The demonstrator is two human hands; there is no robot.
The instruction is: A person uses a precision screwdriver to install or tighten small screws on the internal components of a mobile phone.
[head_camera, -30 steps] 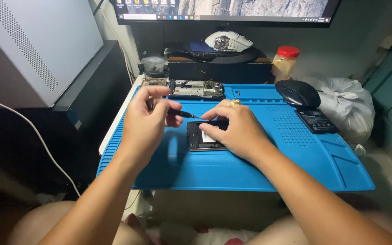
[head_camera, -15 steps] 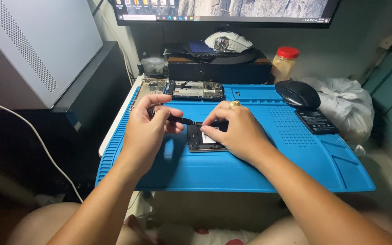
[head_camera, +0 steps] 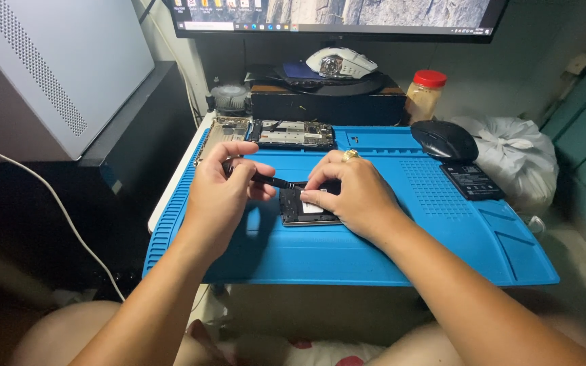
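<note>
Two bare hands meet at the middle of the wide blue silicone work mat (head_camera: 388, 251), over a small dark opened phone body (head_camera: 301, 207) lying flat on it. The left hand (head_camera: 220, 193) is closed around a thin black pointed tool (head_camera: 271, 180), pinched between thumb and fingers like a pen, with its tip aimed toward three o'clock at the phone's upper edge. The right hand (head_camera: 350, 193), with a gold ring on one finger, lies across the phone's right half, fingertips pressed down on it, apparently to keep it from sliding under the tool; it pins rather than wraps the phone.

At twelve o'clock from the hands, along the mat's far edge, rests a bare long circuit board in a phone frame (head_camera: 291, 134), with a pale gold back panel (head_camera: 220, 132) at about eleven. Behind these stands a low black box (head_camera: 327, 105) carrying a white gaming mouse (head_camera: 342, 63), below the edge of a monitor (head_camera: 334, 17). At one o'clock stands a red-lidded jar (head_camera: 424, 95); at two, a black computer mouse (head_camera: 443, 139) and a flat black battery (head_camera: 473, 181), beside a tied white plastic bag (head_camera: 517, 159). A grey perforated computer case (head_camera: 49, 68) fills nine to ten o'clock. Nothing lies between the hands and the phone; the right hand itself hides much of it.
</note>
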